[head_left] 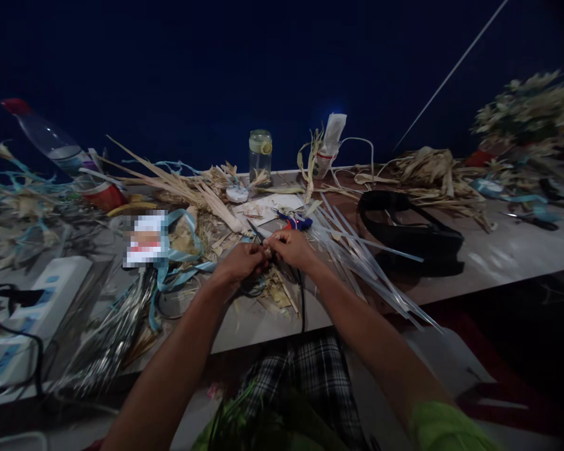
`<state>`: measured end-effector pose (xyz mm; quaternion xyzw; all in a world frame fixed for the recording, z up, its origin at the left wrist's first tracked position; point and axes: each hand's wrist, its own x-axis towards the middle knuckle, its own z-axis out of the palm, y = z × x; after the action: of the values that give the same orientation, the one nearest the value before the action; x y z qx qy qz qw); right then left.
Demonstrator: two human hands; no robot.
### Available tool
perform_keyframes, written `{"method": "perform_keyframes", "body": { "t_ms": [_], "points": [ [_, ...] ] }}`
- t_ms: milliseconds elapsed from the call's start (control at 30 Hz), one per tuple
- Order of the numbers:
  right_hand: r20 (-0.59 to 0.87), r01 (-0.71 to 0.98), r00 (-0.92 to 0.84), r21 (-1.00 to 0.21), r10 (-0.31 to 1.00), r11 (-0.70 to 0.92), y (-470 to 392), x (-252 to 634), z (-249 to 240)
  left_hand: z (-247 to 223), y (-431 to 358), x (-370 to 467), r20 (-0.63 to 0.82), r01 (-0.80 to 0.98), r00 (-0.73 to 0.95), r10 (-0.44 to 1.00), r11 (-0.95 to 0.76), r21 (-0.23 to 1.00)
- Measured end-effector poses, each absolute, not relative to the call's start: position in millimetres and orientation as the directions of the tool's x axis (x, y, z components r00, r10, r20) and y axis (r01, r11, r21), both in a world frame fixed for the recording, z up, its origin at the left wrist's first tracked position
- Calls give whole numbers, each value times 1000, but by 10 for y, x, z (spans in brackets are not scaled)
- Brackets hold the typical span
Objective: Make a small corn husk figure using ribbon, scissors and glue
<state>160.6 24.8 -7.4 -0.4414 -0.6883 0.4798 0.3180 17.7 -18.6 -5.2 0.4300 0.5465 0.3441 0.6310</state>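
My left hand (247,262) and my right hand (289,246) meet over the middle of the table, the fingers of both pinched together. Between the fingertips is something small and pale, too small to name. A dark pointed blade or tool (255,231) sticks out up and left from beside my right fingers. Just beyond my right hand lies a blue and red glue gun (297,222). Dried husk scraps (277,293) are scattered beneath my hands. A white sheet (270,208) lies behind them.
Clear sticks (371,266) and a black strap device (411,235) lie right. Left are light-blue ribbon (183,254), wire bundles (117,332) and a power strip (42,313). A jar (260,156), a paper cup (323,163) and husks (425,172) stand or lie at the back.
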Motion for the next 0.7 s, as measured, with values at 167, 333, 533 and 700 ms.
{"method": "perform_keyframes", "body": {
  "t_ms": [167,333,533,700],
  "points": [
    [10,281,-422,-949,907,142,270,1609,-101,-56,-187,184,-356,103,139,924,344,933],
    [-38,30,-460,-999,887,-28,277,1616,-68,-26,-199,175,-344,-4,95,934,346,938],
    [-109,-173,-576,-953,810,-251,276,1670,-15,37,-207,161,-342,-173,139,929,363,916],
    [-67,-161,-563,-969,824,-189,308,1648,-107,63,-206,157,-317,-249,176,932,354,902]
  ]
}}
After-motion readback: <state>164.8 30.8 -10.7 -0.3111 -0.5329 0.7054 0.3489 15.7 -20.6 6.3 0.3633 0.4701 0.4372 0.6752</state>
